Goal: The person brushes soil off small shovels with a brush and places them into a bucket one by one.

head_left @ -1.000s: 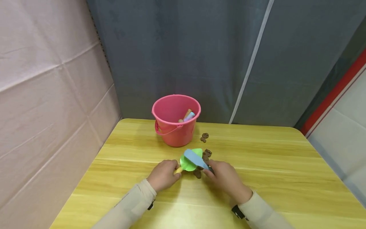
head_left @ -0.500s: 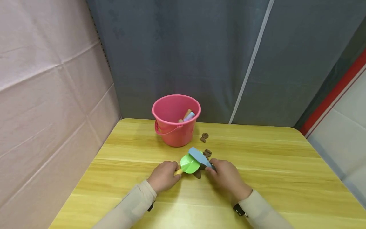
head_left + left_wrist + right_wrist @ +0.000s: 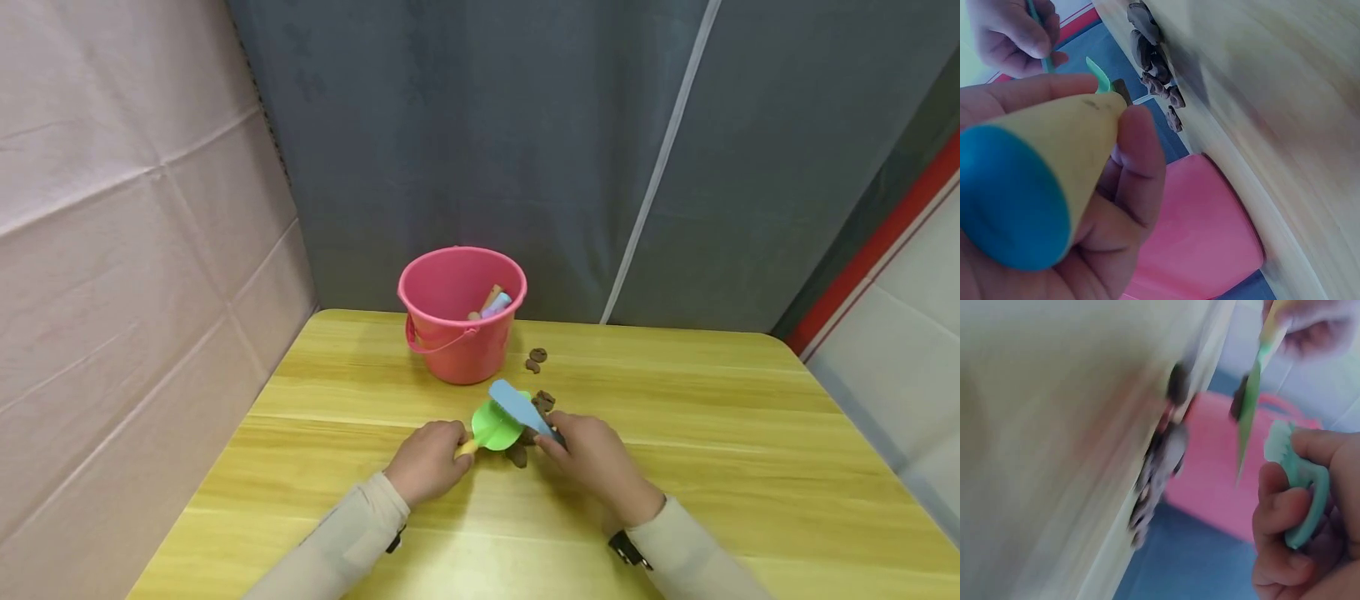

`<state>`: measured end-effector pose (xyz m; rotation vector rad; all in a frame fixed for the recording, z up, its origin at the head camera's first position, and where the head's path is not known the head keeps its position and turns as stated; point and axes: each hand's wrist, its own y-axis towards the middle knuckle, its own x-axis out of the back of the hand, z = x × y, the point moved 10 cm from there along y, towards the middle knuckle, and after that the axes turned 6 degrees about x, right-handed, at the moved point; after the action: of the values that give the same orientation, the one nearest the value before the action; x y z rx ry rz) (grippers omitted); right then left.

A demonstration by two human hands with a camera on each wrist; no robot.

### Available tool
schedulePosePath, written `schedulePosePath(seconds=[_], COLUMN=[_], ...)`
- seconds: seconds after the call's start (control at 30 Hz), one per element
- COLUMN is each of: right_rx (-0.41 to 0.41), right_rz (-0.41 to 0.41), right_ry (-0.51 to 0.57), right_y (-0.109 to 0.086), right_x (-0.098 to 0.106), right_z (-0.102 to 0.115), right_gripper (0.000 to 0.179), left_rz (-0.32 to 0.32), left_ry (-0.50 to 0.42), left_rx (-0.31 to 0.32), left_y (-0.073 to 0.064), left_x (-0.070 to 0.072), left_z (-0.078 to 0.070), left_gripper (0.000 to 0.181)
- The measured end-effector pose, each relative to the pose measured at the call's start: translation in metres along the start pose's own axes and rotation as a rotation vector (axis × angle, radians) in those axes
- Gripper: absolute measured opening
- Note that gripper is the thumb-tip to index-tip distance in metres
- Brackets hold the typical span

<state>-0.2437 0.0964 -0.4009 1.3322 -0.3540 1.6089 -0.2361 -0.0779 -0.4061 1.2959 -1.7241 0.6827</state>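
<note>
My left hand (image 3: 426, 462) grips the yellow handle of a small green shovel (image 3: 495, 429). In the left wrist view the thick handle (image 3: 1075, 134) shows its blue end. My right hand (image 3: 600, 467) holds a light blue plastic tool (image 3: 517, 407) with a long flat blade, lying across the shovel's right side in the head view. From the right wrist a toothed edge (image 3: 1277, 442) and a curved handle show between the fingers. Brown clay-like lumps (image 3: 517, 456) lie on the table under and beside the shovel, partly hidden. One dark lump (image 3: 1238, 400) overlaps the shovel's face.
A pink bucket (image 3: 465, 358) stands behind the hands, its handle hanging at the front. Inside are tan and pale blue stick-like pieces (image 3: 495, 305). Two more brown lumps (image 3: 537, 356) lie right of it. The wooden table (image 3: 712, 467) ends at a grey curtain (image 3: 480, 125).
The blue tool in my right hand has shifted right, then slightly back left and up over the green shovel. The shovel tilted a little and returned. The bucket has not moved.
</note>
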Motion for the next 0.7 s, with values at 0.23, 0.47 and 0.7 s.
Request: schedulePosePath(seconds=[0.23, 0.47, 0.7], right_rx=[0.054, 0.011, -0.069], right_rz=[0.073, 0.009, -0.038], right_ry=[-0.013, -0.053, -0.077], right_y=[-0.006, -0.004, -0.001], right_x=[-0.014, -0.004, 0.007], right_z=[0.025, 0.006, -0.024], right_gripper=[0.025, 0.025, 0.021], left_rz=[0.012, 0.002, -0.010], left_ry=[0.003, 0.008, 0.028], left_rx=[0.004, -0.006, -0.001], left_y=[0.000, -0.004, -0.005], left_x=[-0.001, 0.002, 0.002], left_z=[-0.004, -0.007, -0.005], left_gripper=[0.016, 0.016, 0.018])
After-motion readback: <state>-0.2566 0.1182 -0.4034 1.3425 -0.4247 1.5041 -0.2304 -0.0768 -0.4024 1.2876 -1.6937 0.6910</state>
